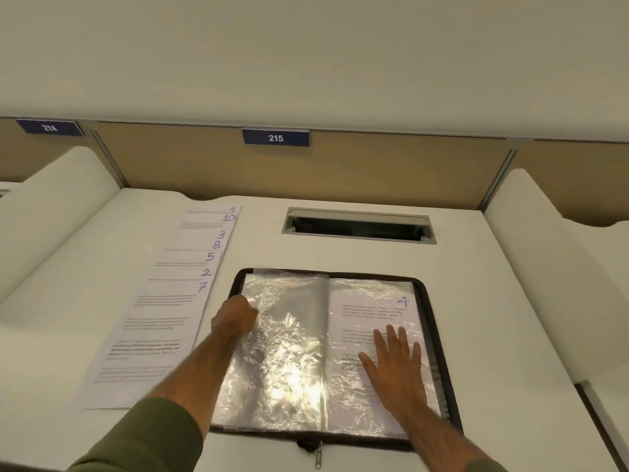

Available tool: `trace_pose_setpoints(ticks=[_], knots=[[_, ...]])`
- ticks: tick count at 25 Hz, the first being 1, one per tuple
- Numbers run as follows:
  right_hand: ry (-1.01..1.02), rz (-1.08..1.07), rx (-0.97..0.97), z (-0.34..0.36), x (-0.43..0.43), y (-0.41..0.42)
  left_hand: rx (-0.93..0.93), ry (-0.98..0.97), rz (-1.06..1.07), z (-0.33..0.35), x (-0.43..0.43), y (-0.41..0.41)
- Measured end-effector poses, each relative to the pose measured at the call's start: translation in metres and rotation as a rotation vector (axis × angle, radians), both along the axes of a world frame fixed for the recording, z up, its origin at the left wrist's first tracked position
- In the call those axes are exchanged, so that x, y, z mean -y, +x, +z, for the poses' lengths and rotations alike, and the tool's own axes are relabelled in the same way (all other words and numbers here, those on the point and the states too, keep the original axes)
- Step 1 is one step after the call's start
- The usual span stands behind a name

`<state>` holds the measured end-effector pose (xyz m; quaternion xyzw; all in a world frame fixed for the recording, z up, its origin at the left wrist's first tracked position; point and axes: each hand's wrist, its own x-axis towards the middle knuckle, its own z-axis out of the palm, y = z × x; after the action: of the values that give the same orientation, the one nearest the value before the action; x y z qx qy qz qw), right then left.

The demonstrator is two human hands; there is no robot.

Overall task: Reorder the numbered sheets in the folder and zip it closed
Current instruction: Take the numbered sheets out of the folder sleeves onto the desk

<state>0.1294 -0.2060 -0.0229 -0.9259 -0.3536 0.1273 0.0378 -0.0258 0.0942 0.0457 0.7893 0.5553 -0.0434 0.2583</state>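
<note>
A black zip folder (431,335) lies open on the desk, its clear plastic sleeves (282,352) shining. The right-hand sleeve holds the sheet numbered 4 (374,308). My right hand (396,361) rests flat and open on that sheet. My left hand (235,316) has its fingers curled at the left sleeve's outer edge and seems to pinch the plastic. The zip pull (318,454) hangs at the folder's near edge. To the left lies a fanned stack of numbered sheets (163,301), showing 1, 10, 3, 8, 5, 2 and 7 from far to near.
A cable slot (357,226) is cut into the white desk (493,301) behind the folder. White side dividers (51,212) flank the desk, and a tan back panel carries the label 215 (275,137).
</note>
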Motion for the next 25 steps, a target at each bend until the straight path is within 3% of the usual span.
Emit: trace_pose_setpoints(ticks=[7, 12, 19, 25], knots=[[-0.05, -0.088, 0.074, 0.0, -0.011, 0.001, -0.268, 0.277, -0.156, -0.015, -0.022, -0.013], [-0.085, -0.171, 0.062, 0.007, -0.017, 0.002, 0.01, 0.366, -0.174, -0.036, -0.007, -0.007], [-0.088, -0.096, 0.107, 0.018, -0.01, 0.035, 0.128, 0.24, -0.584, -0.041, 0.069, 0.063], [-0.071, -0.014, 0.104, 0.028, -0.007, 0.105, 0.045, 0.245, -0.784, -0.055, 0.102, 0.141]])
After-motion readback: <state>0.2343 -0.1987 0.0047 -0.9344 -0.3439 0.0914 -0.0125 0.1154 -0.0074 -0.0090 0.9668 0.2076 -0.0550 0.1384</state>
